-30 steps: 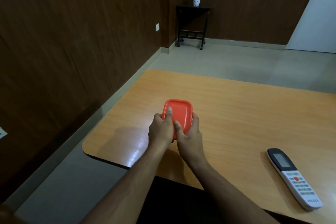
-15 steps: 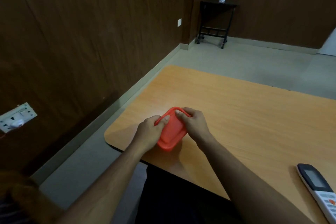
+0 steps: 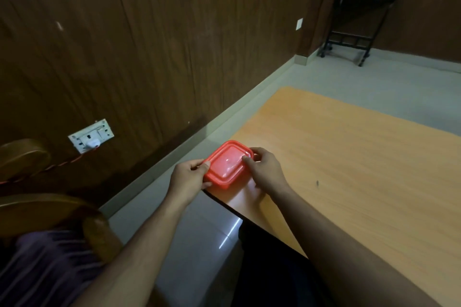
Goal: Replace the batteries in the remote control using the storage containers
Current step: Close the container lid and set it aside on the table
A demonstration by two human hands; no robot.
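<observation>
We hold a red lidded storage container (image 3: 227, 164) at the near left corner of the orange wooden table (image 3: 349, 162). Our left hand (image 3: 187, 177) grips its left end, thumb on the lid and fingers curled beneath; our right hand (image 3: 265, 169) pinches the far right edge. We can read no writing on the lid. A wall socket (image 3: 91, 135) sits to the left.

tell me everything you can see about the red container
The red container is a small rounded-rectangle box, plastic by its look, with a glossy lid bearing a raised inner panel; the lid is on. It sits near the corner of the wooden table, slightly over the edge. The left hand grips its near-left end and the right hand its right side.
</observation>
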